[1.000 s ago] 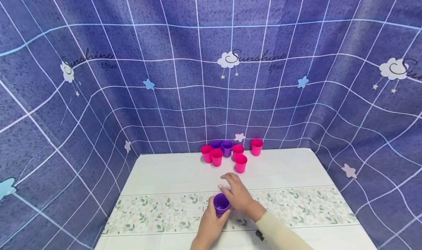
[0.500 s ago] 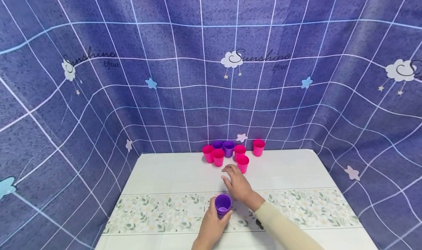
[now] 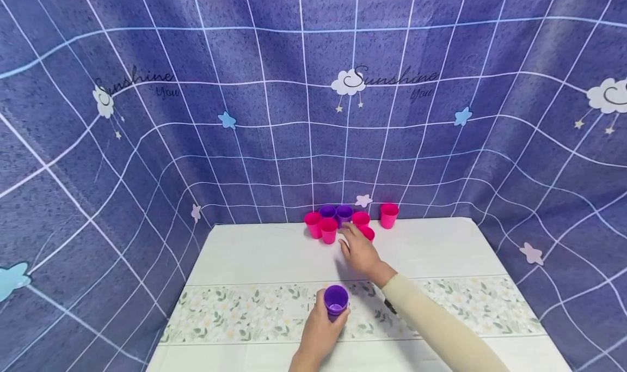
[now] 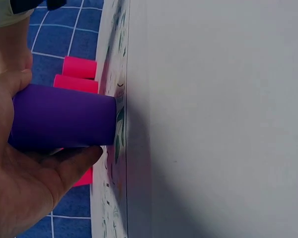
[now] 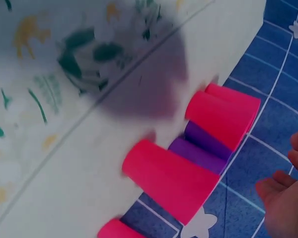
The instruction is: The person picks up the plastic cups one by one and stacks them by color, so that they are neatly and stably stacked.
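My left hand (image 3: 320, 331) grips a purple cup (image 3: 336, 301) with its mouth upward, over the flowered band of the table. In the left wrist view the thumb and fingers curl round the same purple cup (image 4: 64, 118). Farther forward, my right hand (image 3: 361, 252) reaches over the table with relaxed fingers and nothing held. It partly covers a pink cup (image 3: 368, 233) in the head view. Just beyond its fingertips stand a purple cup (image 3: 344, 213) and another pink cup (image 3: 361, 218). The right wrist view shows the right hand (image 5: 288, 198) apart from the pink cups (image 5: 171, 178).
To the left of the right hand stand two pink cups (image 3: 329, 231) and a second purple cup (image 3: 327, 211). One pink cup (image 3: 389, 215) stands alone at the right. Behind the white table (image 3: 245, 252) hangs a blue gridded curtain (image 3: 274, 143).
My right hand has moved away from the held purple cup, forward to the cups at the back. The left hand keeps its grip on the purple cup, almost in place.
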A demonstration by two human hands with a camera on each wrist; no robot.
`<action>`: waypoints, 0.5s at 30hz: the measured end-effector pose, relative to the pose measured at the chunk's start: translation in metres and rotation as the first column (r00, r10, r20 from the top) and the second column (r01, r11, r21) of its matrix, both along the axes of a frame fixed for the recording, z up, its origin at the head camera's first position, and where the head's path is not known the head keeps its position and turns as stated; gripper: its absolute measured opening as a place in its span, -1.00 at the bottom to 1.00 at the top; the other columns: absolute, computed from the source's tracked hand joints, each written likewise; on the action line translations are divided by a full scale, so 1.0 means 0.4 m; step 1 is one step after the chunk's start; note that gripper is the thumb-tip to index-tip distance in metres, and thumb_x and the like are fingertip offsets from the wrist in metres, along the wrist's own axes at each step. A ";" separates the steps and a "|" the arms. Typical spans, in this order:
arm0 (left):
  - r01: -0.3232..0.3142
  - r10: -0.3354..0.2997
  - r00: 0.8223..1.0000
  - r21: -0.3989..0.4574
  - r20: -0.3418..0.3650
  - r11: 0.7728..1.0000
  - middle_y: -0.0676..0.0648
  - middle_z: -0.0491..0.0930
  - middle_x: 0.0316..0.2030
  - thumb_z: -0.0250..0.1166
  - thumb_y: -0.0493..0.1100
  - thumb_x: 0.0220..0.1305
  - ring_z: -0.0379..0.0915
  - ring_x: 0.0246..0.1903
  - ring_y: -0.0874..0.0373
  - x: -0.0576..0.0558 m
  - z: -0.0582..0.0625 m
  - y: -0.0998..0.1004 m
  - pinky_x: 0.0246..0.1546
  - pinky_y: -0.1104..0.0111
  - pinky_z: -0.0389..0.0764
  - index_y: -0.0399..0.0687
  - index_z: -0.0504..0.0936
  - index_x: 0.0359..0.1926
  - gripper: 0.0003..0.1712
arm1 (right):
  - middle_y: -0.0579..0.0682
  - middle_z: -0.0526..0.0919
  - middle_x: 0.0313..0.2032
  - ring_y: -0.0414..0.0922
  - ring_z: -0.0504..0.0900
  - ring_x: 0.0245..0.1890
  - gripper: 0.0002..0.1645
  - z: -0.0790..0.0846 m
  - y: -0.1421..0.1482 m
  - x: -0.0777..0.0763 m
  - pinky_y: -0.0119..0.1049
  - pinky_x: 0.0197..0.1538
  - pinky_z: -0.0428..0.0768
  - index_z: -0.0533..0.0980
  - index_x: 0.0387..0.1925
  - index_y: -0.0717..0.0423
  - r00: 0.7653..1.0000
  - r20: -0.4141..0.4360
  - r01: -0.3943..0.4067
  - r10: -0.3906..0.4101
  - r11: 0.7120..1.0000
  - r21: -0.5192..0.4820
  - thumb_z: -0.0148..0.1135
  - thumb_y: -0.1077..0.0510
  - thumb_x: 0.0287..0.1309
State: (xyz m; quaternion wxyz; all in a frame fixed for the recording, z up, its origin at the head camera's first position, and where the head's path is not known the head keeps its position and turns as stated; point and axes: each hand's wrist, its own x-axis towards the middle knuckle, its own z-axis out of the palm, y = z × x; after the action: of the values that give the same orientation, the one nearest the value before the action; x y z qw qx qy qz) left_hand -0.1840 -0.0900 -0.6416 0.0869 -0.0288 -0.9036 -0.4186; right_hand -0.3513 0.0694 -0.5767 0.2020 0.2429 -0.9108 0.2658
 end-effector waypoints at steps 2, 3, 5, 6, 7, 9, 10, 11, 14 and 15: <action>0.003 -0.003 1.000 0.003 0.010 1.000 -0.17 0.77 0.07 0.45 0.27 0.29 0.75 0.06 -0.09 -0.002 0.000 0.001 0.12 -0.01 0.72 0.06 0.31 0.40 -0.17 | 0.18 0.55 0.36 0.14 0.58 0.39 -0.60 0.006 0.003 -0.020 0.04 0.37 0.63 0.58 0.24 0.20 1.000 0.018 0.007 -0.007 1.000 0.023 0.26 0.17 0.46; 0.005 -0.005 1.000 0.007 0.014 1.000 -0.18 0.77 0.07 0.45 0.27 0.29 0.75 0.06 -0.10 -0.002 0.001 0.001 0.11 -0.02 0.72 0.06 0.31 0.40 -0.16 | 0.18 0.54 0.37 0.13 0.58 0.40 -0.59 0.008 0.004 -0.030 0.03 0.39 0.63 0.58 0.25 0.20 1.000 0.027 0.009 -0.010 0.999 0.037 0.25 0.16 0.47; 0.004 -0.004 1.000 0.011 0.023 1.000 -0.18 0.77 0.07 0.44 0.27 0.30 0.75 0.06 -0.11 -0.002 0.002 0.001 0.10 -0.03 0.72 0.06 0.31 0.39 -0.17 | 0.21 0.53 0.39 0.14 0.55 0.42 -0.57 0.011 0.006 -0.050 0.02 0.42 0.60 0.56 0.28 0.23 0.999 0.038 0.009 -0.012 0.998 0.063 0.24 0.16 0.47; 0.003 -0.004 1.000 0.014 0.026 1.000 -0.18 0.76 0.06 0.44 0.27 0.30 0.75 0.05 -0.11 -0.001 0.003 0.001 0.10 -0.04 0.72 0.06 0.31 0.39 -0.18 | 0.22 0.52 0.40 0.15 0.54 0.44 -0.55 0.013 0.007 -0.060 0.02 0.44 0.58 0.56 0.29 0.24 0.999 0.043 0.008 -0.011 0.997 0.074 0.23 0.16 0.47; 0.002 -0.002 1.000 0.015 0.028 1.000 -0.18 0.77 0.06 0.44 0.27 0.30 0.75 0.05 -0.12 -0.001 0.003 0.001 0.09 -0.04 0.72 0.06 0.32 0.39 -0.18 | 0.24 0.51 0.41 0.16 0.52 0.45 -0.54 0.015 0.007 -0.070 0.02 0.46 0.56 0.55 0.30 0.25 0.999 0.048 0.009 -0.013 0.996 0.086 0.23 0.17 0.47; -0.002 0.001 1.000 0.019 0.030 1.000 -0.17 0.77 0.06 0.45 0.25 0.30 0.75 0.05 -0.12 -0.001 0.004 0.002 0.10 -0.05 0.72 0.07 0.32 0.39 -0.19 | 0.26 0.50 0.43 0.18 0.49 0.47 -0.51 0.018 0.007 -0.088 0.04 0.49 0.53 0.53 0.33 0.26 0.998 0.061 0.012 -0.019 0.994 0.107 0.23 0.17 0.47; -0.003 0.002 1.000 0.018 0.031 1.000 -0.17 0.77 0.06 0.45 0.25 0.30 0.75 0.05 -0.11 -0.002 0.004 0.002 0.10 -0.04 0.72 0.08 0.32 0.39 -0.19 | 0.27 0.49 0.44 0.18 0.48 0.49 -0.50 0.020 0.007 -0.097 0.04 0.51 0.50 0.52 0.34 0.27 0.997 0.068 0.012 -0.021 0.992 0.122 0.22 0.16 0.47; -0.005 0.004 1.000 0.021 0.031 1.000 -0.16 0.77 0.06 0.46 0.24 0.30 0.75 0.05 -0.10 -0.002 0.004 0.003 0.10 -0.04 0.71 0.09 0.32 0.39 -0.19 | 0.28 0.49 0.44 0.19 0.46 0.50 -0.49 0.023 0.007 -0.104 0.05 0.53 0.47 0.51 0.35 0.28 0.997 0.081 0.008 -0.018 0.992 0.130 0.22 0.17 0.47; -0.010 0.009 1.000 0.023 0.025 1.000 -0.14 0.77 0.06 0.47 0.23 0.28 0.76 0.04 -0.09 -0.002 0.003 0.006 0.09 -0.03 0.72 0.10 0.33 0.40 -0.18 | 0.29 0.47 0.45 0.20 0.42 0.53 -0.49 0.028 0.007 -0.124 0.04 0.58 0.40 0.50 0.35 0.30 0.995 0.095 -0.008 -0.009 0.985 0.171 0.19 0.18 0.48; -0.013 0.012 1.000 0.023 0.021 1.000 -0.13 0.78 0.06 0.48 0.23 0.27 0.76 0.03 -0.08 -0.002 0.003 0.006 0.08 -0.02 0.72 0.11 0.33 0.41 -0.18 | 0.30 0.48 0.45 0.21 0.41 0.53 -0.50 0.029 0.006 -0.129 0.04 0.59 0.39 0.50 0.34 0.32 0.996 0.091 -0.015 -0.002 0.983 0.184 0.18 0.19 0.47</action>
State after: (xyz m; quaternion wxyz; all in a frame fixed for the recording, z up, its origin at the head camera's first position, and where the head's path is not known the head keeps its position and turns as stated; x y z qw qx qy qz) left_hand -0.1849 -0.0875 -0.6405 0.0803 -0.0177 -0.8996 -0.4288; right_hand -0.4030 0.0719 -0.5650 0.1363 0.2511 -0.9390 0.1916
